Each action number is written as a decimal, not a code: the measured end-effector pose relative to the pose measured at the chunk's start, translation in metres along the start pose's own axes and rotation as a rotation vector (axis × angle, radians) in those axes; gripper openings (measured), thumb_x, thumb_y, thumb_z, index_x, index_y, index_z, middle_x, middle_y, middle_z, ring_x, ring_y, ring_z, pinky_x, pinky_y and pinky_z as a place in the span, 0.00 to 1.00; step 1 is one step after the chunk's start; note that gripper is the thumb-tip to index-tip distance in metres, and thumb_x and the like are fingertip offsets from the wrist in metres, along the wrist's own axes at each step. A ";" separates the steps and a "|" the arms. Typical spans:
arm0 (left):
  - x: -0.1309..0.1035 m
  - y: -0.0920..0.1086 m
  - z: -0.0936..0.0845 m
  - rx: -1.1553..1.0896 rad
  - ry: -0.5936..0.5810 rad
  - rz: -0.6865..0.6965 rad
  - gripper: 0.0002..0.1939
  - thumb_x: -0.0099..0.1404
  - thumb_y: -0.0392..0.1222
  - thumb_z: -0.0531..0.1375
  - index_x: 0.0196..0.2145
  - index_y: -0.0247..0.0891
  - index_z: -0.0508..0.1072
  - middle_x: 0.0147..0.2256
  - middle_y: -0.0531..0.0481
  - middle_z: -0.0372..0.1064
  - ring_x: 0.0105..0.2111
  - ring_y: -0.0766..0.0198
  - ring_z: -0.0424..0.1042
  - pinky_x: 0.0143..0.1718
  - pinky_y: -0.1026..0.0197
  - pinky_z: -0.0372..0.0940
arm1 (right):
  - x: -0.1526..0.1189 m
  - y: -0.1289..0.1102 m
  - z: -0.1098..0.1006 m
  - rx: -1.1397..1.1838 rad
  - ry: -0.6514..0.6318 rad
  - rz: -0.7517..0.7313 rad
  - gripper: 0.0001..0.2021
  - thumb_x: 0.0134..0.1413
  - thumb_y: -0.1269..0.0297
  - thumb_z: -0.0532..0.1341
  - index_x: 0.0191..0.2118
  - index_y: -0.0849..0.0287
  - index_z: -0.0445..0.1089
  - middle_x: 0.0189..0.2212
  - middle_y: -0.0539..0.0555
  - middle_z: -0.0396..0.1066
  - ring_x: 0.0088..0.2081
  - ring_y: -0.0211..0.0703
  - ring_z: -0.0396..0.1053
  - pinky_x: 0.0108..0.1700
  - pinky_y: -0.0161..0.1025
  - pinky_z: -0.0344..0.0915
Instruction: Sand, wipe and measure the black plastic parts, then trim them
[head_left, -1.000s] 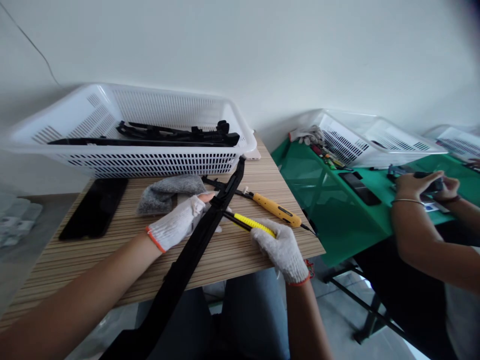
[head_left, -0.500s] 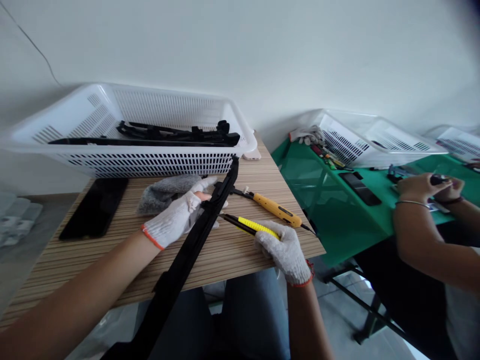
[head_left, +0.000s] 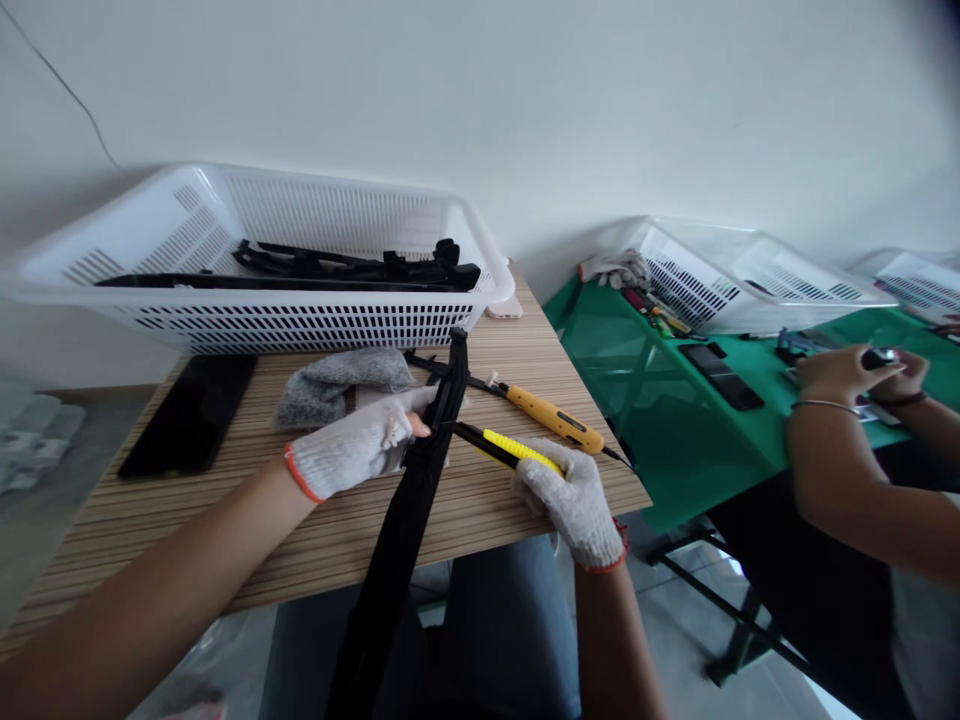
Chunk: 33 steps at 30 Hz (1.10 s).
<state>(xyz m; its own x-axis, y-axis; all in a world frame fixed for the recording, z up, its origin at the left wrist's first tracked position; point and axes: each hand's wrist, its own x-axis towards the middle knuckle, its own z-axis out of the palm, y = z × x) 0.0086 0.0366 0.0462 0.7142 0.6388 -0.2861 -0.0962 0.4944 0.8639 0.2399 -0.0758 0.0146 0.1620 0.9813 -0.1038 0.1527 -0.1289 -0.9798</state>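
Observation:
My left hand (head_left: 360,443), in a white knit glove with an orange cuff, grips a long black plastic strip (head_left: 411,500) near its upper end. The strip slants down over the table edge toward my lap. My gloved right hand (head_left: 571,500) is closed round a yellow and black utility knife (head_left: 517,452), its tip at the strip's edge beside my left thumb; whether it touches I cannot tell. Behind the strip lies a yellow-handled tool (head_left: 555,418) with a dark shaft and a cord. A grey cloth (head_left: 337,385) rests just behind my left hand.
A white basket (head_left: 315,322) with several black plastic parts (head_left: 352,268) stands at the back of the wooden table (head_left: 247,540). A black phone (head_left: 191,415) lies at left. On the right, a co-worker's hands (head_left: 832,380) work at a green table (head_left: 720,450) with another basket (head_left: 690,285).
The black strip has turned steeper, its top shifting slightly left and its lower end swinging right. My left hand has moved a little down with it; the knife has hardly moved.

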 end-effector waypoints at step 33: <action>-0.010 -0.007 -0.013 -0.313 -0.357 0.056 0.20 0.63 0.45 0.69 0.51 0.39 0.75 0.36 0.51 0.76 0.35 0.60 0.77 0.50 0.41 0.75 | 0.004 -0.003 0.001 0.123 0.191 -0.090 0.24 0.56 0.41 0.62 0.21 0.56 0.64 0.12 0.46 0.58 0.13 0.32 0.51 0.15 0.32 0.48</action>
<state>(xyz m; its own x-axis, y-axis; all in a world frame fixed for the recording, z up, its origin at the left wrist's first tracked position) -0.0069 0.0338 0.0374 0.8904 0.4539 -0.0352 -0.3061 0.6540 0.6918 0.2387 -0.0717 0.0168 0.3360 0.9418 0.0079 0.0573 -0.0121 -0.9983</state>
